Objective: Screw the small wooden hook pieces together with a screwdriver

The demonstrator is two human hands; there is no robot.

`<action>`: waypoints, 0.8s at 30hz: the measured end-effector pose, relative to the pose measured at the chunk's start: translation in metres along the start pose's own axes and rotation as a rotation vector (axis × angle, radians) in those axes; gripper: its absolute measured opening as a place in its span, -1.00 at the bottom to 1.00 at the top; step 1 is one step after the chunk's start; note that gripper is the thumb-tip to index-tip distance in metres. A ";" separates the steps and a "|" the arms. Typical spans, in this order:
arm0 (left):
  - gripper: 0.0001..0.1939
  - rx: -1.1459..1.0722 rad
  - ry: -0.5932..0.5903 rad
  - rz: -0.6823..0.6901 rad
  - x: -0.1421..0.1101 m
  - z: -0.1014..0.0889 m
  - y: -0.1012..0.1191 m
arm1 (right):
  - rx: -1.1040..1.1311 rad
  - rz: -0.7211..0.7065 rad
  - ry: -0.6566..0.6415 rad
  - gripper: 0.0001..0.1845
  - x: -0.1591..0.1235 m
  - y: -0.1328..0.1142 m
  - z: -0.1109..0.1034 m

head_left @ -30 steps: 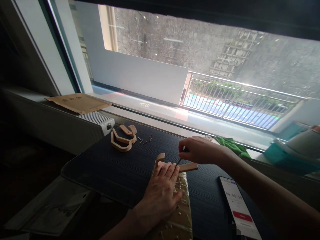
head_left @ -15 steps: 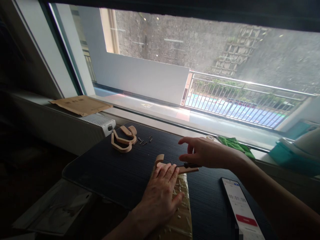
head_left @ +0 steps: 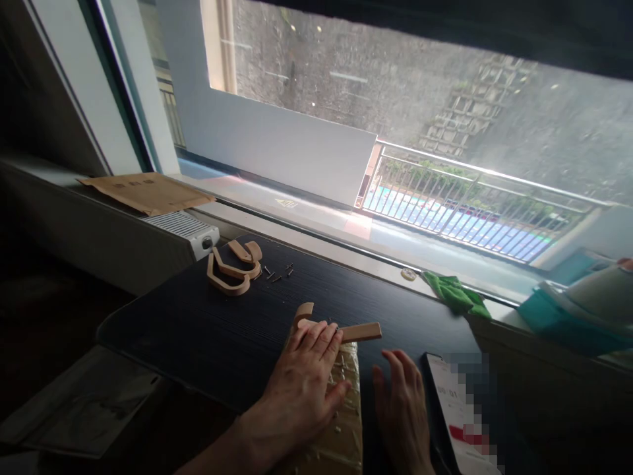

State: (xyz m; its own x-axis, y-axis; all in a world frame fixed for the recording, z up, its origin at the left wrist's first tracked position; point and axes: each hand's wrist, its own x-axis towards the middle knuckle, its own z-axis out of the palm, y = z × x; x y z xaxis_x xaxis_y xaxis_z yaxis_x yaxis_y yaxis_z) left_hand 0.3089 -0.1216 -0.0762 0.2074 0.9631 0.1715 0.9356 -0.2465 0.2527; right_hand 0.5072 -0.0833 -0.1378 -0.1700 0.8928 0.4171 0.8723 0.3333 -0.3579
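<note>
My left hand (head_left: 302, 381) lies flat, fingers stretched out, pressing on a curved wooden piece (head_left: 361, 331) that rests on a brown taped parcel (head_left: 341, 435). My right hand (head_left: 401, 410) rests flat on the dark table (head_left: 208, 330) just right of the parcel, fingers apart and holding nothing. Beside it on the right lies a phone (head_left: 457, 412) with its screen lit. The thin dark tool seen a moment ago is out of sight.
More curved wooden pieces (head_left: 230, 269) and several small screws (head_left: 277, 272) lie at the table's far left. A white heater (head_left: 185, 231) and cardboard (head_left: 146, 191) sit on the left sill. A green cloth (head_left: 452, 293) and teal container (head_left: 558, 316) lie to the right.
My right hand let go of the thin dark tool at the wooden piece and drew back towards me, settling flat on the table beside the phone. The left hand stayed in place.
</note>
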 end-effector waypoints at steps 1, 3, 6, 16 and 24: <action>-0.36 0.007 -0.002 -0.010 0.001 -0.001 0.001 | 0.053 0.010 -0.037 -0.64 0.004 0.001 0.008; -0.36 0.019 -0.004 -0.020 0.002 -0.003 0.002 | 0.211 0.037 -0.073 -0.66 0.020 -0.004 0.015; -0.37 0.035 0.004 -0.012 0.002 -0.004 0.002 | 0.363 0.069 -0.101 -0.68 0.045 -0.015 0.016; -0.38 0.088 0.060 0.024 0.002 0.001 -0.002 | 0.390 0.197 -0.095 -0.60 0.045 0.030 -0.032; -0.39 0.135 0.113 0.047 0.003 0.007 -0.006 | 0.078 0.192 -0.190 -0.55 0.028 0.110 -0.056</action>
State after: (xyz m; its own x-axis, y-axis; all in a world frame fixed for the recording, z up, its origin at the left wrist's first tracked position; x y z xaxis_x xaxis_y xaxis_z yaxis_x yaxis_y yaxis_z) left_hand 0.3053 -0.1167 -0.0836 0.2252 0.9307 0.2883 0.9572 -0.2666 0.1128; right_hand 0.6237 -0.0385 -0.1181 -0.0945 0.9802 0.1738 0.8599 0.1684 -0.4819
